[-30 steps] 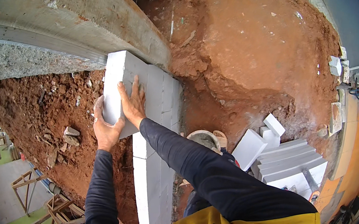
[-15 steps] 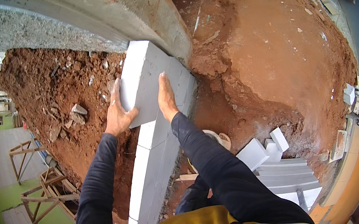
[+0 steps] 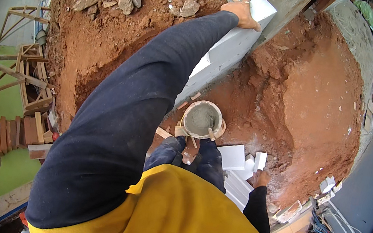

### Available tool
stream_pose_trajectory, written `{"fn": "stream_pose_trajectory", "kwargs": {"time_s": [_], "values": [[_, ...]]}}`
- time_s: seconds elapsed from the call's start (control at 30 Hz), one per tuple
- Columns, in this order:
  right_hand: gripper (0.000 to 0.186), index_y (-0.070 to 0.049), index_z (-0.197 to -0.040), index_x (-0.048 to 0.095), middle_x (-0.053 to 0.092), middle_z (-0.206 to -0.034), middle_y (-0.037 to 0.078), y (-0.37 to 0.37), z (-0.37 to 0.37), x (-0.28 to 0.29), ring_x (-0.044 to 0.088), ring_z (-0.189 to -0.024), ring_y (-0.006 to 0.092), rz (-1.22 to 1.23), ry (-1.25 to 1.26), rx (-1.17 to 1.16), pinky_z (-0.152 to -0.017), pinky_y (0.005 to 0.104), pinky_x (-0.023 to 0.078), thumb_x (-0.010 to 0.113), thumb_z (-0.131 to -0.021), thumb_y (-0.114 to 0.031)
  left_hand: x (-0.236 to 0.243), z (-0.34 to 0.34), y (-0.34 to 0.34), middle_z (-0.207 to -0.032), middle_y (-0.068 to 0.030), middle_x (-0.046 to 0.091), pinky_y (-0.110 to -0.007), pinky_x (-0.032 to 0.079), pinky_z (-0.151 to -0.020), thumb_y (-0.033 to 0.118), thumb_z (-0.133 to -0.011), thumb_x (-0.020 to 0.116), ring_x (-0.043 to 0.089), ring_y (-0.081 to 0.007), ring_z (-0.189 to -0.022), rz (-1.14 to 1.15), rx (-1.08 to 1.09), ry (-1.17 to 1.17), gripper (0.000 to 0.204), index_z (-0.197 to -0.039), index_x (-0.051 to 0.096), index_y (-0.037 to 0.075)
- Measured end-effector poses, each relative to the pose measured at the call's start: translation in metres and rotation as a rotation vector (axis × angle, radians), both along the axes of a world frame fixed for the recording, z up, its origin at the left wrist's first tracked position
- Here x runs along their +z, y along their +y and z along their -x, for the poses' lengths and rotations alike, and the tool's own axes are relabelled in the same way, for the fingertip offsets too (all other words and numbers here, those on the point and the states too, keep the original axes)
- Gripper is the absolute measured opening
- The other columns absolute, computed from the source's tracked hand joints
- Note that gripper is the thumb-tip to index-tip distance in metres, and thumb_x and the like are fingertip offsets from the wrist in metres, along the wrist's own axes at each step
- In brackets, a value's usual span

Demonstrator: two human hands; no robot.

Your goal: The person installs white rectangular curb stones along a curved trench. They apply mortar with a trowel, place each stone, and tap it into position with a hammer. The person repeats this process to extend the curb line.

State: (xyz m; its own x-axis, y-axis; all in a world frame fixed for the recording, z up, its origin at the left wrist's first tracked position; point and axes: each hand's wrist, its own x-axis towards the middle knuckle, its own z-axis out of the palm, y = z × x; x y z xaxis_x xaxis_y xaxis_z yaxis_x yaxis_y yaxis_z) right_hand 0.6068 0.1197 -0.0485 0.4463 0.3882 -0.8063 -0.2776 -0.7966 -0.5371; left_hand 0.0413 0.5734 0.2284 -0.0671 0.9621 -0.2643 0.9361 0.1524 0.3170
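Observation:
My left hand (image 3: 245,14) reaches to the far end of the low block wall (image 3: 227,50). Its fingers and thumb grip the top of a white lightweight concrete block (image 3: 262,8) there, next to a concrete column. Low on the right, my right hand (image 3: 261,178) closes on the near end of a small white block piece (image 3: 260,161). Beside that piece lie a larger white block (image 3: 231,157) and a stack of long white blocks (image 3: 236,189). A bucket (image 3: 185,125) of wet grey mortar (image 3: 202,119) stands beyond my legs, a tool handle (image 3: 212,134) at its rim.
The concrete column (image 3: 287,8) rises at the wall's far end. Loose stones (image 3: 126,4) lie on the red soil to the left; dug, uneven soil (image 3: 323,103) spreads on the right. Wooden frames (image 3: 33,79) and stacked bricks (image 3: 10,134) stand at far left.
Both hands were at the block on the wall; the right has left it and moved down to the small block piece. My left hand is now over the block's top. The view has turned.

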Motion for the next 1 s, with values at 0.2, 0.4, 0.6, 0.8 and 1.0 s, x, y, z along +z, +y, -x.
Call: {"fn": "stream_pose_trajectory", "kwargs": {"time_s": [0.2,0.4,0.6,0.8,1.0], "values": [[0.022,-0.005,-0.120,0.065,0.069,-0.087,0.009,-0.128,-0.050,0.089,0.066,-0.070,0.0212,0.016,-0.219,0.011,-0.060,0.0373,0.056,0.059,-0.100,-0.012,-0.019,0.050,0.044,-0.149,-0.0347,0.057,-0.053,0.052,-0.111,0.077,-0.083,0.072,0.060,-0.0464,-0.137,-0.047,-0.144,-0.342,0.110,-0.155,0.051,-0.003],[0.025,0.001,-0.113,0.070,0.068,-0.081,0.010,-0.207,-0.020,0.073,0.064,-0.061,0.0198,0.011,-0.539,0.192,-0.059,0.0323,0.053,0.074,-0.091,-0.012,0.000,0.119,0.016,-0.151,-0.0314,0.058,-0.052,0.045,-0.119,0.070,-0.100,0.059,0.057,-0.0434,-0.141,-0.082,-0.273,-0.196,0.083,-0.143,0.067,-0.001],[0.059,0.012,-0.138,0.061,0.070,-0.079,0.012,-0.216,0.042,0.079,0.062,-0.059,0.0184,-0.030,-0.436,0.196,-0.057,0.0328,0.052,0.067,-0.080,0.004,0.036,0.074,-0.031,-0.143,-0.0349,0.063,-0.047,0.049,-0.115,0.077,-0.087,0.069,0.066,-0.0420,-0.132,-0.037,-0.108,-0.155,0.109,-0.150,0.054,-0.010],[0.031,0.010,-0.121,0.073,0.074,-0.080,0.016,-0.232,0.114,0.119,0.073,-0.067,0.0208,-0.040,-0.342,0.042,-0.066,0.0337,0.062,0.073,-0.098,-0.010,0.032,-0.007,0.009,-0.153,-0.0303,0.057,-0.048,0.049,-0.116,0.090,-0.075,0.070,0.061,-0.0404,-0.138,-0.020,-0.098,0.123,0.133,-0.155,0.045,-0.013],[0.032,0.007,-0.111,0.076,0.074,-0.078,0.010,-0.361,0.152,0.097,0.066,-0.062,0.0177,0.353,-0.117,-0.208,-0.060,0.0340,0.054,0.074,-0.100,-0.023,-0.003,-0.017,0.053,-0.154,-0.0320,0.055,-0.043,0.047,-0.118,0.071,-0.073,0.083,0.060,-0.0422,-0.139,-0.021,-0.025,0.182,0.128,-0.155,0.039,-0.017]]}}
